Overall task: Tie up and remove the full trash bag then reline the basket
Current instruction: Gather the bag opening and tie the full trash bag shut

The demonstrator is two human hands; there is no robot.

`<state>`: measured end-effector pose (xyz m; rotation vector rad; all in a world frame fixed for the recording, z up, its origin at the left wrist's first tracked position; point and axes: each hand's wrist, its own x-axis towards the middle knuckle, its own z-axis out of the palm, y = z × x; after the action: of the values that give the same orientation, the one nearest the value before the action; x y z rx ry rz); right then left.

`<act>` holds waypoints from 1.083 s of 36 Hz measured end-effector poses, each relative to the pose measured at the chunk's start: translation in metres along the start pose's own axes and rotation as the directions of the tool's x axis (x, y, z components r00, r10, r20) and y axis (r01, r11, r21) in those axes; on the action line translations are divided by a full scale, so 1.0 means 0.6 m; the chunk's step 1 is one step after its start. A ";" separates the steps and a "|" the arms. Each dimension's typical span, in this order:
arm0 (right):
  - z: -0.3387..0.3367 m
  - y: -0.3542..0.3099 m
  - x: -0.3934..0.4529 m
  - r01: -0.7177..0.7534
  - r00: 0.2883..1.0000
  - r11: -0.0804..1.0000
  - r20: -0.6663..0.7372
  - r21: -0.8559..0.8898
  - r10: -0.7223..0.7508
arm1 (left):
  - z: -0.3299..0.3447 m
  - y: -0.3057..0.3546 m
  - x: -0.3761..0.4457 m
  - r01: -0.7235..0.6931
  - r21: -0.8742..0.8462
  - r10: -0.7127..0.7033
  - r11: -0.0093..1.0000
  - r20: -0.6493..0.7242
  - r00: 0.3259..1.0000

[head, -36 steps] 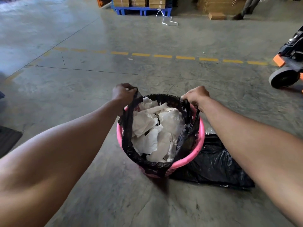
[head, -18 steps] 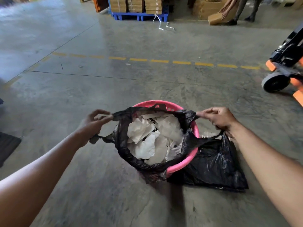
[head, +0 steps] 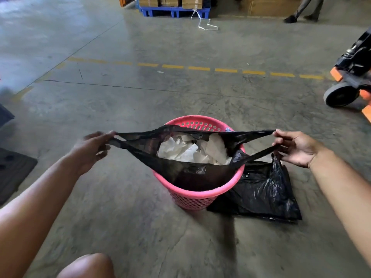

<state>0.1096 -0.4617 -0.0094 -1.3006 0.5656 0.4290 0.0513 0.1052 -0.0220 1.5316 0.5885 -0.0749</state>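
Observation:
A pink perforated basket (head: pixel 197 198) stands on the concrete floor. Inside it sits a black trash bag (head: pixel 186 173) stuffed with crumpled white paper (head: pixel 192 150). The bag's rim is off the basket edge and stretched wide to both sides. My left hand (head: pixel 92 149) pinches the left end of the rim, well left of the basket. My right hand (head: pixel 295 147) pinches the right end, out to the right. A second black bag (head: pixel 261 195) lies flat on the floor against the basket's right side.
A pallet jack with orange forks and a grey wheel (head: pixel 341 95) stands at the right. Behind a dashed yellow line (head: pixel 200 68) are a blue pallet (head: pixel 172 12) with boxes and a person's legs (head: pixel 305 11). A dark mat (head: pixel 14 171) lies at left. My knee (head: pixel 86 266) shows at the bottom.
Both hands lifted the bag's rim off the basket edge and pulled it apart sideways, stretching the opening into a long slit. The view has tilted and pulled back from the basket.

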 end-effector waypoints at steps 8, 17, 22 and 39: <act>0.074 0.003 -0.009 0.217 0.975 0.960 -0.075 0.177 -0.207 | 0.084 0.035 -0.004 0.206 -0.297 -0.097 0.932 0.342 0.935; 0.137 -0.001 -0.020 0.354 0.923 0.859 0.008 0.371 -0.384 | 0.144 0.093 -0.021 -0.129 -0.327 0.208 0.936 0.221 0.953; 0.207 -0.004 -0.026 0.431 0.894 0.877 0.033 0.212 -0.447 | 0.219 0.103 -0.036 -0.192 -0.491 0.395 0.850 0.351 0.849; 0.286 0.011 -0.061 0.623 0.450 -0.175 0.532 -0.763 -0.717 | 0.428 0.050 -0.049 -0.707 0.369 0.270 0.603 0.739 0.617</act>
<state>0.1021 -0.2925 0.0360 -2.5732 -0.6129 -0.3871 0.1179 -0.1454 -0.0006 2.1510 -0.5332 -0.3448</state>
